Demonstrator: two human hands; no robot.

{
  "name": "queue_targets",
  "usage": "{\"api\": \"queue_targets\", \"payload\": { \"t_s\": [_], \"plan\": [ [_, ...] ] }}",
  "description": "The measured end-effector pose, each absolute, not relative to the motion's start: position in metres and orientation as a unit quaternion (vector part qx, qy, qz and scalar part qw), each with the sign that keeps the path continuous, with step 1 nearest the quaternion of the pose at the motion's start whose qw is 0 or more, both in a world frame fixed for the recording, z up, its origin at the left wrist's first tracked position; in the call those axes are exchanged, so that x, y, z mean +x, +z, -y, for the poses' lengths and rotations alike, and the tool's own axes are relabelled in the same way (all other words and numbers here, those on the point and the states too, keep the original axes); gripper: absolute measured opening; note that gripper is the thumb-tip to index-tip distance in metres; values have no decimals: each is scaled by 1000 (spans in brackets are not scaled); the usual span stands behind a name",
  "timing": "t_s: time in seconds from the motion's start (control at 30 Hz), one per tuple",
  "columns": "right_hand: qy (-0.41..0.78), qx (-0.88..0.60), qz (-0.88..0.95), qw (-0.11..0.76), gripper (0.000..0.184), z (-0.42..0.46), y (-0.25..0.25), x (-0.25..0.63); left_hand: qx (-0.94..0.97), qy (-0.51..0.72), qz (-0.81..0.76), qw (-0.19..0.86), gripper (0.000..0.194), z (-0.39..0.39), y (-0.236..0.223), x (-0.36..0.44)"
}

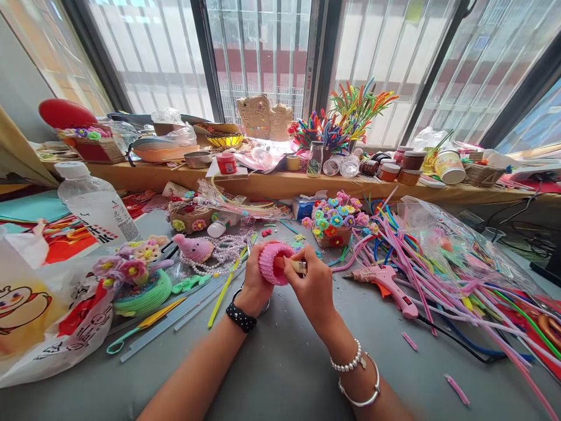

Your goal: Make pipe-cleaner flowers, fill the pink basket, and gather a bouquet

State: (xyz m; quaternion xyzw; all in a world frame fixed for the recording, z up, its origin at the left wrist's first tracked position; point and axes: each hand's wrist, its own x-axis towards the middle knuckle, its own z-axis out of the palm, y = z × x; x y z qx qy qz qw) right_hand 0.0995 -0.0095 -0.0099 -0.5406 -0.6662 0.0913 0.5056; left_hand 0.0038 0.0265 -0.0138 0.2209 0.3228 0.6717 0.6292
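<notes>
My left hand (254,279) is wrapped round a small pink pot (267,264), ribbed outside as if wound from pipe cleaners. Its opening is tilted toward my right hand (312,286). Between the right thumb and fingers is a short beige object with a metal end (300,267); what kind it is I cannot tell. The right fingertips are at the pot's mouth, and its inside is partly hidden. To the right lies a pink glue gun (390,283) with a black cord. Left of the hands are a pink plush-like figure (196,249) and strings of white beads (225,252).
Many loose pipe cleaners (421,257) spread over the right side. A basket of fuzzy flowers (335,225) stands behind my hands. At left are a plastic bottle (94,202), a green flower pot (144,290), scissors (153,316) and clear glue sticks (173,313). Jars line the window ledge (263,186).
</notes>
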Motion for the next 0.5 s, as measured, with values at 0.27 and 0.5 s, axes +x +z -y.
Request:
{"api": "queue_targets", "payload": {
  "t_s": [0.27, 0.5],
  "plan": [
    [86, -576, 654, 483, 9, 6, -12, 101, 242, 677, -340, 606, 16, -24, -13, 4],
    [100, -518, 648, 549, 16, 9, -9, 104, 221, 667, -340, 625, 14, -27, -11, 1]
  ]
}}
